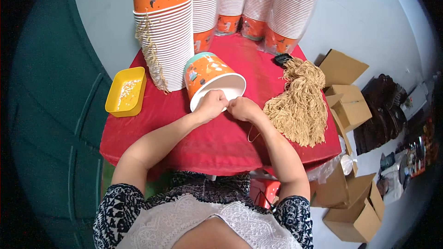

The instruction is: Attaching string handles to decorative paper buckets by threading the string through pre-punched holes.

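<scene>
An orange printed paper bucket (pixel 210 71) with a white inside and a pale green base lies tilted on its side, its mouth toward me. My left hand (pixel 212 106) is closed at the bucket's near rim. Right beside it, my right hand (pixel 244 109) is closed in a pinch, and the two hands' fingertips meet at the rim. A thin tan cord (pixel 252 136) hangs below my right hand; its other end is hidden by the fingers. To the right of that hand lies a big loose bundle of tan cords (pixel 300 110).
A tall stack of nested buckets (pixel 168 48) with cords down its side stands behind the left hand. Several plastic-wrapped stacks (pixel 293 14) line the back of the red-covered table (pixel 184 143). A yellow tray (pixel 125 103) holds small white bits. Cardboard boxes (pixel 350 108) stand at right.
</scene>
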Demonstrator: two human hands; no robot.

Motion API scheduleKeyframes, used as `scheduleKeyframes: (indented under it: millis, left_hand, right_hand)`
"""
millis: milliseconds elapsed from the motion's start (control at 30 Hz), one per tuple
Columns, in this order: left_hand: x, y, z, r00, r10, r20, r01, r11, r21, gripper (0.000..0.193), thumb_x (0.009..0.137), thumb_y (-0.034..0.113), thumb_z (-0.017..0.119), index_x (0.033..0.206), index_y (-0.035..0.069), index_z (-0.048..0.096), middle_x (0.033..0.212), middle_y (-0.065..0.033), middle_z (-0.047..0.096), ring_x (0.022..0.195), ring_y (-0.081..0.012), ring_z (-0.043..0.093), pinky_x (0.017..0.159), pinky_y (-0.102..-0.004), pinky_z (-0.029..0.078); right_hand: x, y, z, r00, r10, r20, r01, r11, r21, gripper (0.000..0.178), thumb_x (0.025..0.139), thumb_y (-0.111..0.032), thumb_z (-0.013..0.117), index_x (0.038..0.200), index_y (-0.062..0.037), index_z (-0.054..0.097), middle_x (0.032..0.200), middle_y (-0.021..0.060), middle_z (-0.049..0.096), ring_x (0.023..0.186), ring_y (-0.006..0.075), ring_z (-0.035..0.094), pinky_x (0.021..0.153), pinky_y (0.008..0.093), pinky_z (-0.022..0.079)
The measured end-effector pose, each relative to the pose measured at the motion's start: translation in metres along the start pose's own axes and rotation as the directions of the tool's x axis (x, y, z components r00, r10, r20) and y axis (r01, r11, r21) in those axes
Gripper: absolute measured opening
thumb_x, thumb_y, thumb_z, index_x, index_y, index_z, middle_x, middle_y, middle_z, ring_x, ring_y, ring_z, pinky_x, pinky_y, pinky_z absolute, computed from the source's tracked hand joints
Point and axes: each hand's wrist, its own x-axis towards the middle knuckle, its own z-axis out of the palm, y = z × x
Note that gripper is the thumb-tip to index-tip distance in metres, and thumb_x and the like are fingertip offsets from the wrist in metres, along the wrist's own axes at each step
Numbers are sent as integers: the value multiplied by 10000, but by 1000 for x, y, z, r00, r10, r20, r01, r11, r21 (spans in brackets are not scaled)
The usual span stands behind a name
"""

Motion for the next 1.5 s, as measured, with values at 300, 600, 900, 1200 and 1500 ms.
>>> scheduleKeyframes:
  millis: [300, 600, 900, 1200, 1500]
  left_hand:
    - [-6, 6, -1, 989, 89, 119, -109, 979, 172, 219, 890, 192, 564, 861, -13, 637, 821, -163, 687, 808, -266, 669, 739, -393, 515]
    - [-16, 25, -8, 974, -44, 221, 75, 988, -134, 194, 931, 95, 530, 799, -19, 616, 667, -92, 617, 503, -130, 562, 436, -289, 449]
    - [-20, 20, -6, 953, 43, 299, -10, 994, -112, 19, 885, -35, 576, 875, -34, 593, 715, -67, 596, 574, -132, 590, 469, -262, 509]
    - [-23, 18, -6, 980, 67, 186, -55, 996, -70, 134, 920, 80, 576, 914, -42, 631, 697, -89, 664, 542, -135, 634, 495, -296, 516]
    - [-21, 16, -6, 968, 76, 239, -37, 986, -162, 95, 913, 43, 588, 883, -42, 619, 706, -93, 645, 569, -143, 636, 493, -288, 534]
  right_hand:
    - [-27, 13, -8, 971, -236, -29, 238, 965, 114, 262, 886, -201, 549, 979, -18, 711, 936, 247, 688, 917, 393, 677, 806, 479, 521]
    - [-34, 17, -16, 932, -261, -251, 331, 895, 298, 200, 894, -144, 575, 951, 2, 699, 875, 254, 679, 831, 395, 676, 751, 460, 523]
    - [-44, 2, -18, 912, -257, -320, 372, 846, 381, 175, 914, -115, 583, 910, 30, 680, 776, 222, 670, 717, 285, 682, 664, 398, 518]
    - [-60, -12, -29, 891, -268, -368, 425, 779, 461, 79, 873, -41, 592, 919, -23, 654, 757, 106, 679, 670, 169, 637, 640, 344, 508]
    - [-50, 7, -19, 854, -318, -412, 313, 946, -82, 217, 806, -85, 578, 957, -43, 727, 791, 213, 690, 742, 355, 694, 708, 446, 553]
